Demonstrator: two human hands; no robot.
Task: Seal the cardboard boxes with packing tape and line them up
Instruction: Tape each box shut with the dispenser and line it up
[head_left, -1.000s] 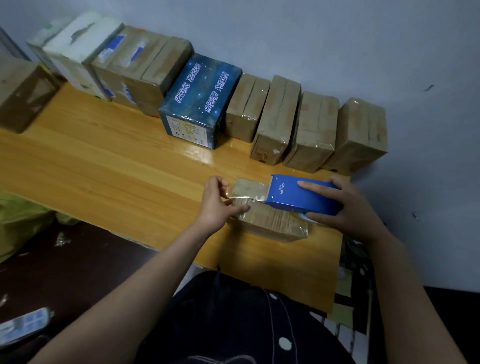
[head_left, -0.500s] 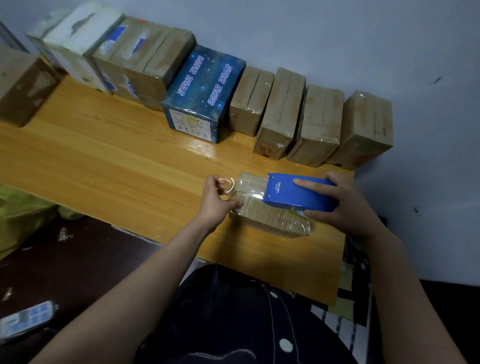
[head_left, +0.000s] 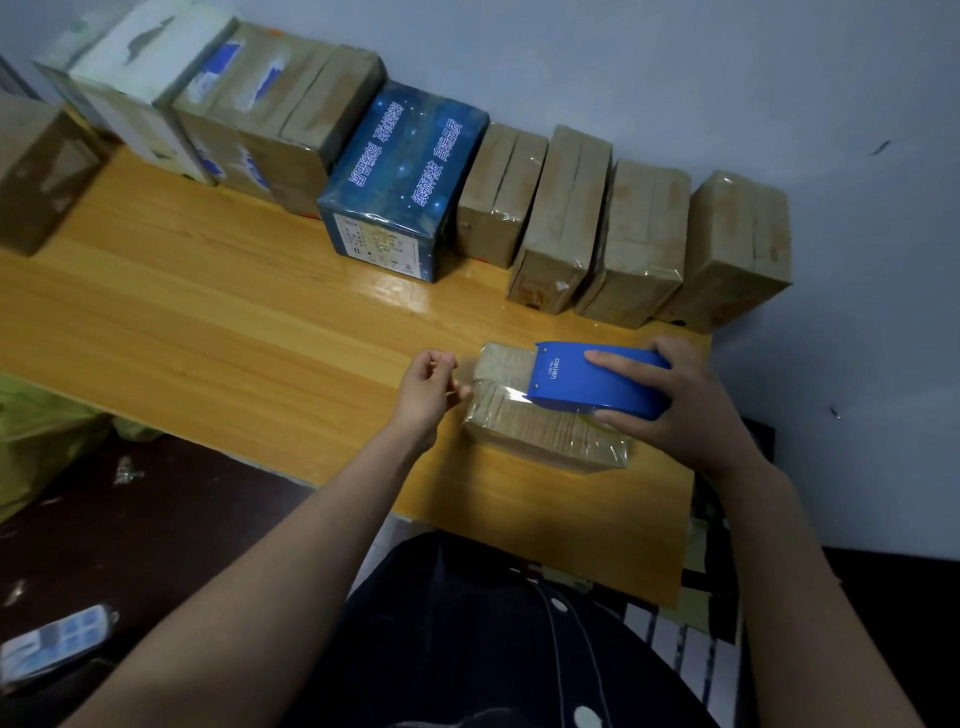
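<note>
Head view looks down on a yellow wooden counter where a small flat cardboard box wrapped in clear tape lies near the 3 o'clock end, well in front of the row of sealed brown cardboard boxes lined along the wall from 10 to 2 o'clock, a dark blue printed box among them. The right hand is wrapped over a blue metal tape dispenser, pressing it on the box top with fingers across the shell. The left hand sits at the box's 9 o'clock end, fingers loosely curled and pinched near the edge; whether it holds a tape end I cannot tell, since the film is clear.

The box looks light and fairly stiff, but its taped skin is glossy and likely slippery, so it may slide on the polished counter under the dispenser's pull. Bracing the short end at 9 o'clock seems sound. For carrying, gripping the two long sides would serve best.
</note>
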